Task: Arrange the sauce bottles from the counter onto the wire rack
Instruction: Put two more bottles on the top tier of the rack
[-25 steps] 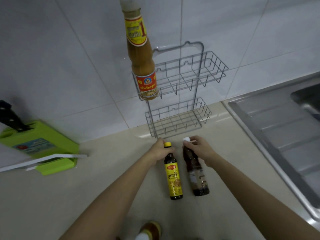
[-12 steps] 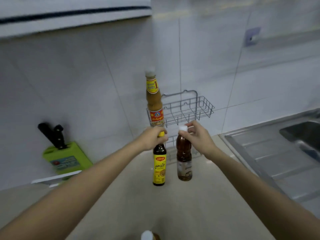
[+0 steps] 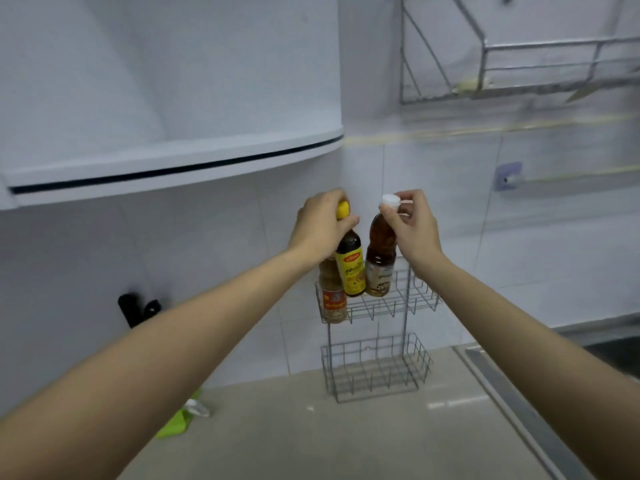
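My left hand (image 3: 320,226) grips the neck of a dark sauce bottle with a yellow cap and yellow label (image 3: 350,270). My right hand (image 3: 412,225) holds a brown sauce bottle with a white cap (image 3: 380,258) by its neck. Both bottles hang upright over the upper basket of the two-tier wire rack (image 3: 420,303) on the wall, their bottoms near its rim. A tall orange sauce bottle (image 3: 332,299) stands at the left end of that basket, its top hidden behind my left hand. The lower basket (image 3: 377,368) holds nothing.
A white hood or cabinet (image 3: 166,98) overhangs at upper left. A metal dish rack (image 3: 519,57) hangs at upper right. A steel sink edge (image 3: 512,393) runs along the right. Black knife handles (image 3: 138,308) and a green holder (image 3: 175,426) sit at left on the beige counter (image 3: 311,441).
Both hands lifted the two bottles off the counter and carried them up and forward to the upper basket. The view tilted upward.
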`<state>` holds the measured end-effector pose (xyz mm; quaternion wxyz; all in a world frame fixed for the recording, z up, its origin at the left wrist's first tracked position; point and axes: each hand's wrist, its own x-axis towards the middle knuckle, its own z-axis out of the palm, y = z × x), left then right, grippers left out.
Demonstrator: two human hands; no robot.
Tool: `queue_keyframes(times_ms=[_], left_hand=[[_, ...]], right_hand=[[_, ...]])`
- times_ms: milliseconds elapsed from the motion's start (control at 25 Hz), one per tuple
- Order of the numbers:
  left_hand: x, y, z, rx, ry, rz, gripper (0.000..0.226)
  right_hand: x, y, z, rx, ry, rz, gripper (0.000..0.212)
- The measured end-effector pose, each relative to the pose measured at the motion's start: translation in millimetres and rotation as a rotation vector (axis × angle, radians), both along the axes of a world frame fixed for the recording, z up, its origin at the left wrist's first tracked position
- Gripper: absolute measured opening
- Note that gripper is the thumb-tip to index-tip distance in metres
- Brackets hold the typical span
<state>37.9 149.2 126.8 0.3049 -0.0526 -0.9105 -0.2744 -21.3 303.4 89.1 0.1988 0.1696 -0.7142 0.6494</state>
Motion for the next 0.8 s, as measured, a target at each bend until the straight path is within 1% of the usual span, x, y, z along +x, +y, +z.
queue_keyframes(times_ms=[120, 200, 280, 360, 520, 640, 720, 800], left_hand=[[-6.3, 8.8, -19.0, 0.019, 0.008, -0.015, 0.016], [-13.7, 12.0, -30.0, -0.037, 0.008, -0.012, 0.016], [-20.0, 16.0, -36.3, -0.126, -0.003, 0.0, 0.016], [-25.8, 21.3, -41.7, -0.176, -0.036, -0.008, 0.019], [-34.4, 28.5, -56.2, -0.153, -0.056, -0.005, 0.031], [-38.5, 29.1, -63.4, -0.172, -0.055, 0.031, 0.024], [-39.2, 29.7, -65.0, -0.159, -0.047, 0.035, 0.015], [-40.0, 31.1, -65.5, -0.182, -0.038, 0.033, 0.015]], right_hand=[[-5.6, -3.3, -25.2, -0.041, -0.037, -0.053, 0.023], [-13.2, -0.4, -36.2, -0.1, -0.074, -0.051, 0.023], [-21.7, 5.5, -42.9, -0.144, -0.12, 0.022, 0.023], [-28.8, 10.1, -51.9, -0.117, -0.166, 0.089, 0.026], [-39.5, 9.3, -64.1, -0.035, -0.204, 0.133, 0.029], [-50.4, 8.3, -58.9, 0.069, -0.224, 0.159, 0.029], [-52.9, 8.4, -60.9, 0.086, -0.222, 0.155, 0.032], [-50.5, 9.9, -62.0, 0.08, -0.222, 0.155, 0.034]])
